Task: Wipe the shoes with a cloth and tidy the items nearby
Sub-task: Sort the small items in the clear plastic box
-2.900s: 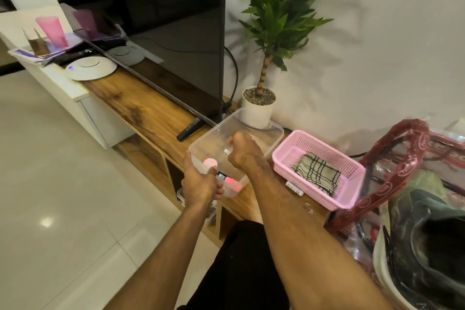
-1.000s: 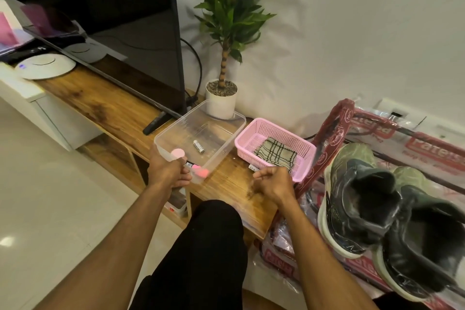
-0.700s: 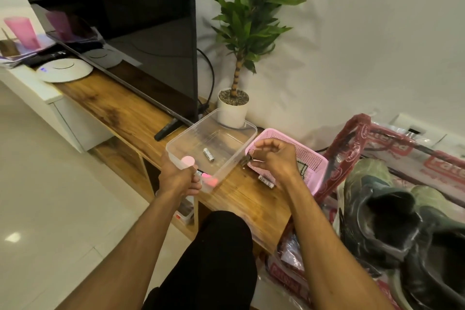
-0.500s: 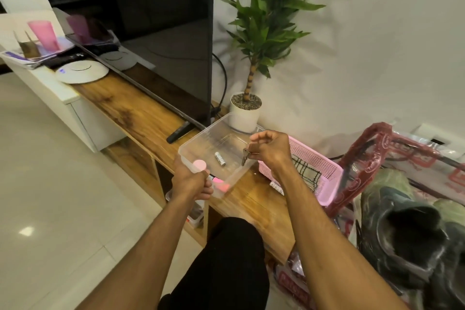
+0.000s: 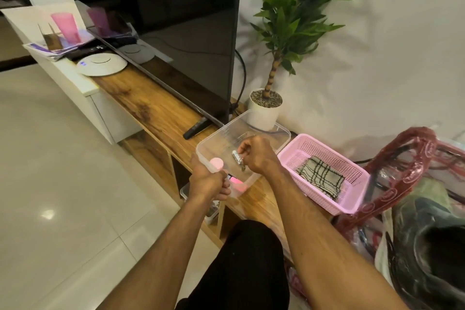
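Keys (image 5: 242, 166), or a small metal bunch much like them, hang from my right hand (image 5: 256, 156), pinched between thumb and fingertips and dangling inside the rim of the clear tub (image 5: 266, 131). They are just beside a battery (image 5: 235, 156) that lies on the tub floor with its long axis running from 11 to 5 o'clock. My left hand (image 5: 207, 184) is clamped on the tub's near corner at 7 o'clock and steadies it. A pink round cap (image 5: 216, 165) shows at my thumb, and I cannot tell whether I hold it or it sits in the tub. A marker (image 5: 235, 180) with a pink end lies along the near wall.

I judge this as the tidying step. The keys are already over the tub floor, so letting go should be enough.

Outward at 3 o'clock, just beside the tub on the wooden table (image 5: 156, 113), is the pink basket (image 5: 352, 199) with the checked cloth (image 5: 320, 178) folded flat in it, its long side running from 10 to 4 o'clock. The shoes (image 5: 427, 241) are dark and lie lower at 4 o'clock, beyond a red wrapped rack (image 5: 407, 156). My right hand is the nearer one to both cloth and shoes, so that reach falls to it while the left lets go of the tub.

At 12 o'clock a potted plant (image 5: 264, 111) touches the tub's far rim, and the television (image 5: 186, 33) stands at 11.
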{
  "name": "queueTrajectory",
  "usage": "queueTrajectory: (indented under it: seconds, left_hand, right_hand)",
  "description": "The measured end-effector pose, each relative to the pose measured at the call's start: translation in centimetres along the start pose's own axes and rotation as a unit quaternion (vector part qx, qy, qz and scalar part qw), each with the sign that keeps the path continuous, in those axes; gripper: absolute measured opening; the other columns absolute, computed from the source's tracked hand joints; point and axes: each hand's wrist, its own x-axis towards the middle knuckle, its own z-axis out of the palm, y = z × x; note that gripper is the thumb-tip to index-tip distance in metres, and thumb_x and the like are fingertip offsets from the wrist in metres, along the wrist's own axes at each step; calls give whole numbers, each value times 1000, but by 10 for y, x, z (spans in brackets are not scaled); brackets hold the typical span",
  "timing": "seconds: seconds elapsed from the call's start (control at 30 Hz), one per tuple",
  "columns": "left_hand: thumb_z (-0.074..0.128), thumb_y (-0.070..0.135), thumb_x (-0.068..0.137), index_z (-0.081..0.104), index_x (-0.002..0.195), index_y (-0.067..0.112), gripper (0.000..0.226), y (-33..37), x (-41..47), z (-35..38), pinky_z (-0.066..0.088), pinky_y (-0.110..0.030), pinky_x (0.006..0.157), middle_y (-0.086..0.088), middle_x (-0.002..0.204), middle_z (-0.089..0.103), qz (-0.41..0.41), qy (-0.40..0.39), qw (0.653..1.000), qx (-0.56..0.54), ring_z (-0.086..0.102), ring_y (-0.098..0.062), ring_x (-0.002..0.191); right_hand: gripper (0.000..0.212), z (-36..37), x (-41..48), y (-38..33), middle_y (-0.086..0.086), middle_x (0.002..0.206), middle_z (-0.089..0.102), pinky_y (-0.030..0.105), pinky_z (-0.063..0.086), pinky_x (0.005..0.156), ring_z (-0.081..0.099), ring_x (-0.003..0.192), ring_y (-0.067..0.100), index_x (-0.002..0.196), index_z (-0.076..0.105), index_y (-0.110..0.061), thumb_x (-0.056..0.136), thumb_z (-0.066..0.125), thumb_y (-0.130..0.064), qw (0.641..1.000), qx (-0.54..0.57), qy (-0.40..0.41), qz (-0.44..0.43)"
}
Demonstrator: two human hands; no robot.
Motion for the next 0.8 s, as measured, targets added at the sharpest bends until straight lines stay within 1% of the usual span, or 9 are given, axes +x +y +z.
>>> queueTrajectory:
  seconds: [0.1, 0.17, 0.23, 0.37, 0.5, 0.57, 0.63, 0.7, 0.8]
  left_hand:
    - [62, 1, 93, 17, 150, 27, 77, 2, -1, -1, 56, -32, 48, -19, 75, 65, -4, 3, 1000, 7, 62, -22, 54]
    - [61, 0, 93, 15, 151, 27, 78, 3, -1, 0, 56, -31, 46, -19, 76, 66, -8, 5, 1000, 13, 63, -22, 54]
    - [61, 1, 93, 18, 149, 27, 76, 3, 1, 0, 56, -32, 47, -18, 73, 66, -7, 8, 1000, 19, 64, -22, 52]
    - [62, 1, 93, 18, 149, 27, 75, 3, 0, 0, 59, -36, 50, -19, 77, 68, -11, 12, 1000, 21, 65, -24, 56]
    - [62, 2, 93, 22, 147, 25, 71, 2, -2, 0, 61, -38, 54, -22, 80, 70, -7, 18, 1000, 25, 67, -25, 57]
    - [62, 1, 92, 22, 147, 24, 71, 1, -1, 1, 61, -38, 54, -20, 78, 70, -4, 22, 999, 24, 68, -24, 55]
    - [63, 0, 92, 23, 147, 26, 72, 1, 0, 1, 62, -39, 56, -20, 78, 70, -7, 26, 999, 25, 69, -25, 57]
    - [64, 1, 92, 23, 148, 27, 74, 3, -1, 1, 62, -40, 56, -19, 79, 70, -9, 28, 999, 22, 70, -26, 59]
    - [64, 1, 92, 24, 147, 24, 71, 7, -7, 1, 60, -35, 48, -20, 78, 68, -10, 33, 999, 21, 67, -26, 61]
  right_hand:
    - [29, 1, 4, 0, 7, 99, 66, 33, 56, 68, 64, 81, 21, 84, 67, -21, 77, 69, 7, 998, -61, -7, -22]
    - [30, 0, 4, 1, 6, 102, 64, 34, 55, 71, 62, 85, 22, 91, 67, -20, 77, 69, 7, 995, -93, 0, -32]
    - [30, -3, 5, 2, 5, 99, 64, 32, 52, 69, 61, 84, 21, 95, 68, -17, 78, 68, 9, 994, -100, 1, -34]
    - [26, -17, -1, -1, 5, 87, 68, 31, 53, 67, 64, 80, 21, 87, 70, -11, 81, 61, 12, 997, -63, 15, -34]
    - [28, -46, -25, -2, 3, 80, 69, 28, 55, 66, 66, 78, 17, 81, 72, -12, 81, 61, 14, 991, 76, 111, -12]
    - [25, -57, -41, 2, 0, 80, 70, 26, 56, 69, 66, 77, 13, 82, 73, -12, 82, 64, 11, 979, 107, 174, 8]
    - [24, -63, -61, 8, -1, 80, 68, 23, 50, 69, 63, 75, 12, 85, 74, -10, 83, 62, 10, 972, 90, 214, 35]
    - [24, -65, -77, 19, 1, 82, 68, 23, 47, 69, 62, 75, 14, 88, 74, -9, 84, 59, 9, 971, 59, 224, 65]
    - [24, -62, -91, 41, 7, 90, 74, 37, 58, 74, 68, 81, 22, 91, 75, -8, 84, 58, 8, 970, 21, 222, 95]
